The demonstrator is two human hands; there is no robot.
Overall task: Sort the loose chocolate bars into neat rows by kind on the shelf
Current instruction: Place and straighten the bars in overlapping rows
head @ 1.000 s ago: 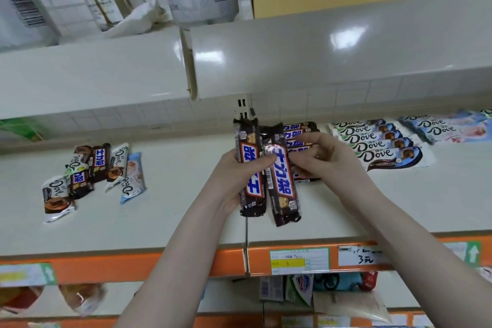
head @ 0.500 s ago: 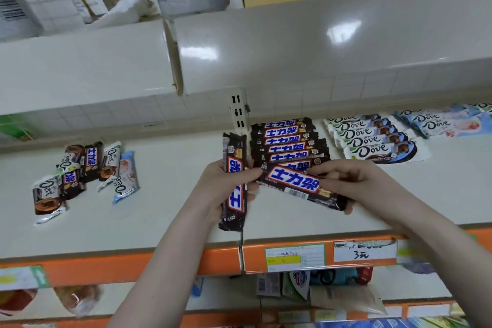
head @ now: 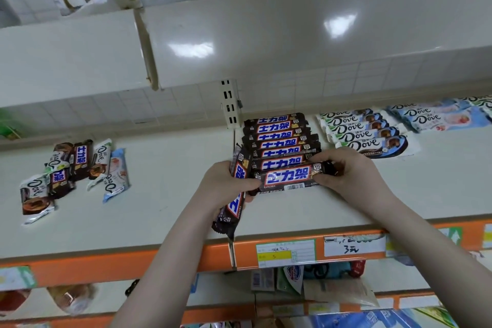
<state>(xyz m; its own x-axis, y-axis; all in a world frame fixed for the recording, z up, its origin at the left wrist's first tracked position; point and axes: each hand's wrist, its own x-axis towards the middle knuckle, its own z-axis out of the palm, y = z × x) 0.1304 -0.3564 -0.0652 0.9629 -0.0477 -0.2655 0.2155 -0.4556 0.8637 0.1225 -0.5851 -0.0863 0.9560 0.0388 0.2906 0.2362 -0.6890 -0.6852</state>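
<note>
Cream shelf (head: 170, 210): Snickers row (head: 279, 138), Dove rows (head: 364, 130), mixed loose pile (head: 72, 176)

I am seeing my right hand (head: 354, 176) pinching a brown bar (head: 290, 177) lying crosswise at the front of the brown row (head: 279, 138) on the shelf (head: 165, 194). My left hand (head: 226, 184) is gripping another brown bar (head: 235, 194), pointing lengthwise. A mixed loose pile (head: 72, 170) is lying far left.
</note>
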